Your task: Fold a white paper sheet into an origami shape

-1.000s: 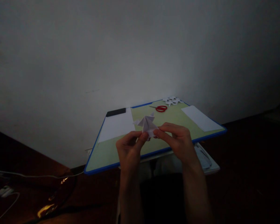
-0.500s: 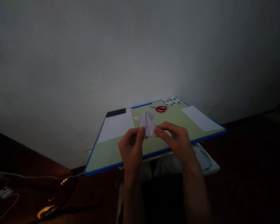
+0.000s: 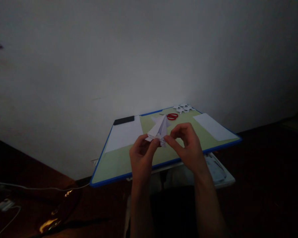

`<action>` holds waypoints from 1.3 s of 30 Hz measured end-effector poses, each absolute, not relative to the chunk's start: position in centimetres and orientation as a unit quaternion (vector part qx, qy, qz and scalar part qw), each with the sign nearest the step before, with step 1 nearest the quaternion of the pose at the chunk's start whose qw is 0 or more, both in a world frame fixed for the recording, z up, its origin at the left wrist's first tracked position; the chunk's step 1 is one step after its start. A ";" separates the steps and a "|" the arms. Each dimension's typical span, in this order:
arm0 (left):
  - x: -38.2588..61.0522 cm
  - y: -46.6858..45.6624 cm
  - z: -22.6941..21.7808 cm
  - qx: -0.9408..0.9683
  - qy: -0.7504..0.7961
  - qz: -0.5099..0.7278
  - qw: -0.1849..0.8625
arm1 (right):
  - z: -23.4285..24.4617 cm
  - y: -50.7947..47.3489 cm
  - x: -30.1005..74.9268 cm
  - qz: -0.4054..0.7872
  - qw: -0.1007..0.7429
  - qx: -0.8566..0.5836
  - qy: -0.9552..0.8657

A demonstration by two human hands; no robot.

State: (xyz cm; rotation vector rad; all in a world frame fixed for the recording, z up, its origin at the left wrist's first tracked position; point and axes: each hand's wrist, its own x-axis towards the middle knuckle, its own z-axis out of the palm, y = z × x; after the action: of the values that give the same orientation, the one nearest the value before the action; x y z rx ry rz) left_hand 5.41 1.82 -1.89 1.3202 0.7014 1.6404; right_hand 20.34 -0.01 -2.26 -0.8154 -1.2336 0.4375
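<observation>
A small folded white paper piece [image 3: 160, 129] is held up in front of me above a green board with a blue rim [image 3: 119, 178]. My left hand [image 3: 142, 158] pinches its lower left side with thumb and fingers. My right hand [image 3: 187, 147] pinches its lower right corner, fingers curled. The paper's point stands up and tilts away toward the red scissors [image 3: 172, 116].
On the board lie a white sheet [image 3: 123, 134] at the left, a black strip [image 3: 123, 120] at its far end, another white sheet [image 3: 215, 126] at the right and a pile of small folded paper pieces [image 3: 183, 107] at the back. A white cable [image 3: 27, 188] runs along the dark floor at left.
Both hands have lifted a little and turned the paper piece. Its flaps have closed up and its point now stands taller and narrower.
</observation>
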 end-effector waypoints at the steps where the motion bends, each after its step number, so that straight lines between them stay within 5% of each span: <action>1: 5.3 1.8 -1.9 0.533 0.284 0.661 0.446 | -2.2 -0.2 20.5 0.171 0.700 -0.368 -0.587; 6: 4.9 1.6 -1.9 0.551 0.263 0.645 0.460 | -1.9 -1.0 21.4 0.093 0.626 -0.351 -0.690; 21: 5.2 1.6 -1.6 0.503 0.259 0.651 0.507 | -1.8 -0.9 21.6 0.069 0.640 -0.321 -0.695; 39: 5.5 1.5 -1.5 0.513 0.314 0.681 0.418 | -2.1 -1.6 21.3 0.083 0.609 -0.377 -0.693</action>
State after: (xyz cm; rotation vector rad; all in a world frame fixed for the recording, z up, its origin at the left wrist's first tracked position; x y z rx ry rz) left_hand 5.49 1.46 -1.50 1.2877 0.7880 1.7082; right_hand 21.30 -1.63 -2.06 -0.8714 -1.6006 0.1907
